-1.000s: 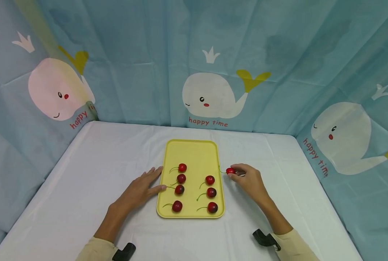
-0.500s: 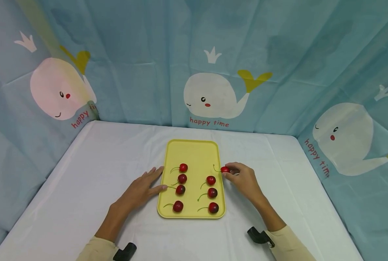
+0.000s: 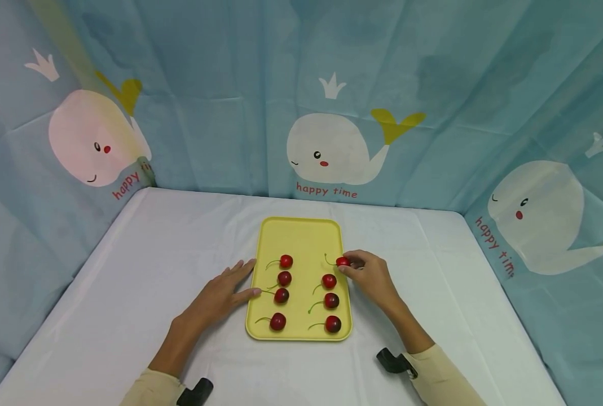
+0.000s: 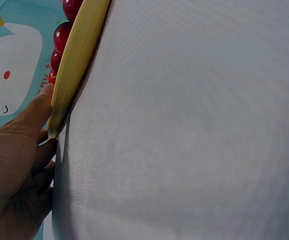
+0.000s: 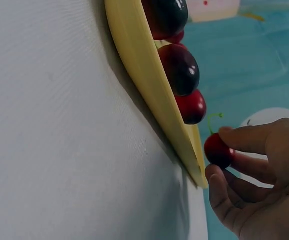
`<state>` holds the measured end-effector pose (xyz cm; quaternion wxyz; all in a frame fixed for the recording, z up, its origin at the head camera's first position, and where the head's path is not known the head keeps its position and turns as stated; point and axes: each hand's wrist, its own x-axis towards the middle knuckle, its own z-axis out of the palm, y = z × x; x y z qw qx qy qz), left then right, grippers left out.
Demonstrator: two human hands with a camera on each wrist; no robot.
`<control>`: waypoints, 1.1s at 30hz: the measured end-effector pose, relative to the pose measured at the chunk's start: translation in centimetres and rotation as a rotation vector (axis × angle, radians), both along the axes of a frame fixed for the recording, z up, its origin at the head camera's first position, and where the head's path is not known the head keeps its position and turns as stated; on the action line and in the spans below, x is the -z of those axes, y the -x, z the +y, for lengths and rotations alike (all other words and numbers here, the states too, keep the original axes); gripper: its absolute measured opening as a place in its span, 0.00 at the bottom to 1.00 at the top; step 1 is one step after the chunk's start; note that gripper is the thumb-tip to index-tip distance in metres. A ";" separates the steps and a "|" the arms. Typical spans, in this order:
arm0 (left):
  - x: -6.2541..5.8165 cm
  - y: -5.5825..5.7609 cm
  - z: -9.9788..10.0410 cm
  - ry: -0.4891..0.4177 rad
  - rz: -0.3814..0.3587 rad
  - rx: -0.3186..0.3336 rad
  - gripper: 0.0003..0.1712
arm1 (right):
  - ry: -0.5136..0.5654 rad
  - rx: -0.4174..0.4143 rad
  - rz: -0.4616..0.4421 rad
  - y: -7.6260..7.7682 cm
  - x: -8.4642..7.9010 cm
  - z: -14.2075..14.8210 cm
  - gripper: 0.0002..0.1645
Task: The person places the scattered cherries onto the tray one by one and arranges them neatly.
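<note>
On the white-covered table lies a yellow tray (image 3: 301, 237) holding several red cherries with green stems. A column of several cherries, among them a cherry (image 3: 278, 322) near the front, runs along the left side. Three more, including a cherry (image 3: 333, 324) at the front, line the right side. My right hand (image 3: 369, 276) pinches another cherry (image 5: 218, 151) between thumb and fingers, above the tray's right rim, behind that right column. Its stem points left. My left hand (image 3: 217, 296) rests against the tray's left edge, fingers extended, the thumb (image 4: 37, 112) over the rim.
A white cloth (image 3: 194, 225) covers the table. Light-blue curtains (image 3: 205, 141) with printed whales stand behind and at both sides. Black wrist mounts (image 3: 395, 361) sit at both sleeves.
My right hand has moved left with the pinched cherry, from beside the tray to above its right rim. The left hand keeps its place on the tray's edge.
</note>
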<state>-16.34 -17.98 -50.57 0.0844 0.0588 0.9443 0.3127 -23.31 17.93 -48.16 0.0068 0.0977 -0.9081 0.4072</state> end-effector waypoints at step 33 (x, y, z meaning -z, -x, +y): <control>0.3 0.1 0.3 -0.017 0.023 0.004 0.49 | -0.100 -0.097 -0.072 1.1 0.0 -2.4 0.22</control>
